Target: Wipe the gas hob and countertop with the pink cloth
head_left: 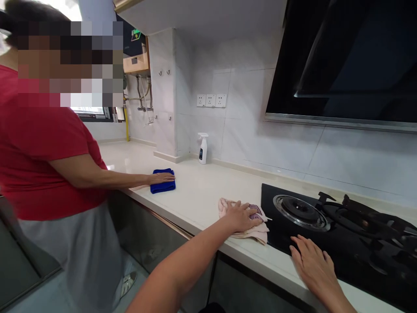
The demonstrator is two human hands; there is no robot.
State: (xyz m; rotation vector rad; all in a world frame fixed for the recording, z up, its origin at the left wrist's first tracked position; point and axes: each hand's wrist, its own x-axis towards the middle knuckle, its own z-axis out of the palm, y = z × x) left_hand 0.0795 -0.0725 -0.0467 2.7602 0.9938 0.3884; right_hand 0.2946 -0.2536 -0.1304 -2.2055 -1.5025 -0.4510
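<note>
My left hand (241,216) lies flat with spread fingers on a pale pink cloth (250,235) with a purple patch. The cloth is rumpled on the white countertop (198,195), its right side against the edge of the black gas hob (276,234). No gripping fold shows under the fingers; the palm presses from above. At the front edge of the hob rests my right hand (314,265), its fingers stretched out and holding nothing. The near burner (301,211) has its pan support off, with a dark support (345,213) standing farther right.
To the left, a person in a red shirt (48,143) has one hand (162,178) on a folded blue cloth (163,188). A white spray bottle (203,150) stands by the wall below several sockets (211,101). A black range hood (345,65) overhangs the hob.
</note>
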